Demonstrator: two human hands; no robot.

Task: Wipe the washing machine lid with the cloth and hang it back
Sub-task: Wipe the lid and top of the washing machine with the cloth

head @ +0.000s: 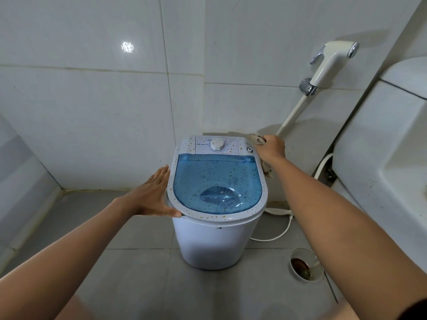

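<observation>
So the right hand (272,147) is bunched around the cloth (257,138) at the far right corner of the little washing machine (215,241), while the left hand (153,195) lies flat and open against the near left rim to steady it. Best move imo is dragging the cloth in overlapping passes across the blue lid (217,181), far to near, keeping that left palm braced so the tub doesn't scoot on the tiles
</observation>
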